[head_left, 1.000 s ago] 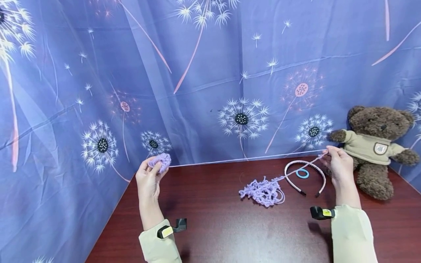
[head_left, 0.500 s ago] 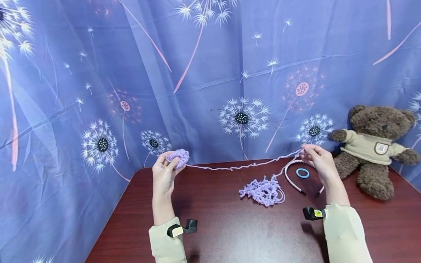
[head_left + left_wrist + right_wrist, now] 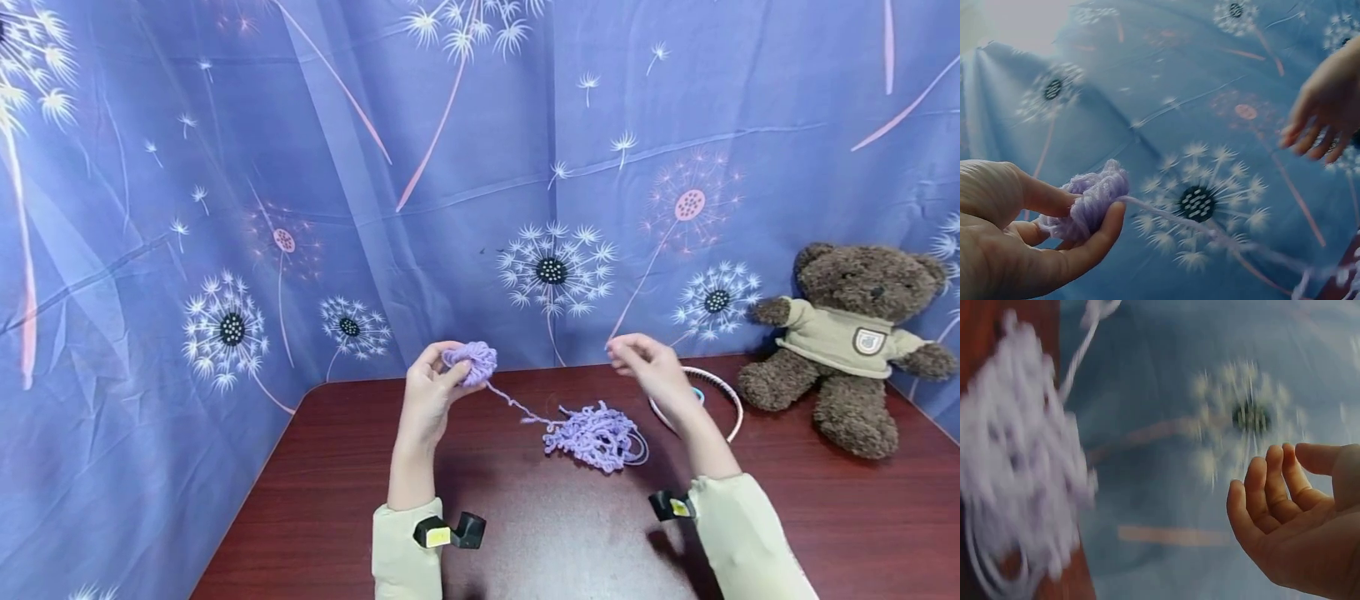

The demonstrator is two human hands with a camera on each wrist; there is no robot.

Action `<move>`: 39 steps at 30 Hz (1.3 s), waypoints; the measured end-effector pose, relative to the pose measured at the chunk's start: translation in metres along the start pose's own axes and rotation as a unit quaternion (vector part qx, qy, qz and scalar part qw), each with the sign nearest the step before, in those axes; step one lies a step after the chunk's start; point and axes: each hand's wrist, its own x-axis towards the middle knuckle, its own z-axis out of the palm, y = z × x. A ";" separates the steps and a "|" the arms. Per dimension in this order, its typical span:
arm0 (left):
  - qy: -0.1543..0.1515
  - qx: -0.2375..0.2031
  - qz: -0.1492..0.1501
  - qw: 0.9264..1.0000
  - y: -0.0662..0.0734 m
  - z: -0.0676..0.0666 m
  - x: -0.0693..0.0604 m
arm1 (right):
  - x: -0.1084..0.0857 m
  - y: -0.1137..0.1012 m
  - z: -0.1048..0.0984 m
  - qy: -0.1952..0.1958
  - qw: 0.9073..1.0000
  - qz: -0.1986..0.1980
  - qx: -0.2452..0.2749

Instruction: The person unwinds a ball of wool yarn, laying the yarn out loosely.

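Observation:
In the head view my left hand [image 3: 429,400] pinches a small wound ball of lavender yarn [image 3: 472,363] between thumb and fingers, held above the table. A kinked strand [image 3: 513,403] hangs from the ball down to a loose, tangled heap of the same yarn [image 3: 596,437] on the tabletop. The left wrist view shows the ball [image 3: 1088,203] gripped, its strand running off right. My right hand [image 3: 651,371] hovers in the air above and right of the heap. No yarn shows in its loosely bent fingers [image 3: 1256,481] in the right wrist view.
Behind my right forearm lies a pale headband [image 3: 733,400], with a blue ring [image 3: 699,395] partly hidden. A brown teddy bear [image 3: 851,342] in a beige top sits at the table's back right. A blue dandelion-print curtain [image 3: 450,275] hangs behind the dark red table [image 3: 525,517].
Both hands have come toward each other, the left moving right with the ball. The strand stretched between them went slack, left the right hand and dropped toward the heap.

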 end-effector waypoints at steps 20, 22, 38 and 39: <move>-0.074 0.061 -0.032 0.995 -0.017 0.027 -0.003 | -0.023 -0.019 0.079 -0.179 0.981 -0.068 -0.026; -0.076 0.064 -0.034 0.994 -0.016 0.027 -0.004 | -0.021 -0.020 0.074 -0.164 0.985 -0.058 -0.022; -0.113 0.113 -0.035 0.986 -0.018 0.018 -0.001 | -0.012 -0.031 0.014 -0.029 0.994 -0.023 0.103; -0.112 0.111 -0.035 0.987 -0.018 0.018 0.000 | -0.012 -0.030 0.011 -0.022 0.993 -0.024 0.113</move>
